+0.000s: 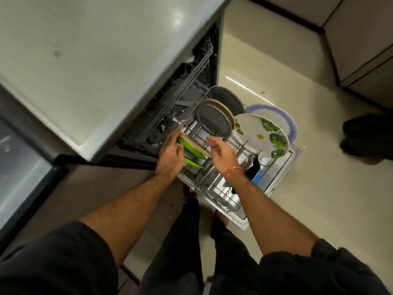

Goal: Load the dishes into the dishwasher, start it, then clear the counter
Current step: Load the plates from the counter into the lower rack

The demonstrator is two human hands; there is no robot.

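A green plate (192, 146) is gripped by the left hand (170, 155) over the rack (214, 177); beside its fingers, the right hand (221, 153) is held loosely open, holding nothing

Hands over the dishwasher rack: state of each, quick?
Left hand: holding the round green-and-cream plate, grip on its edge, over the wire lower rack.
Right hand: open, fingers loosely curled, holding nothing.

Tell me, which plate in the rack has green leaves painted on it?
The white plate beside the purple-rimmed plate, at the rack's far end; the others are grey or green.
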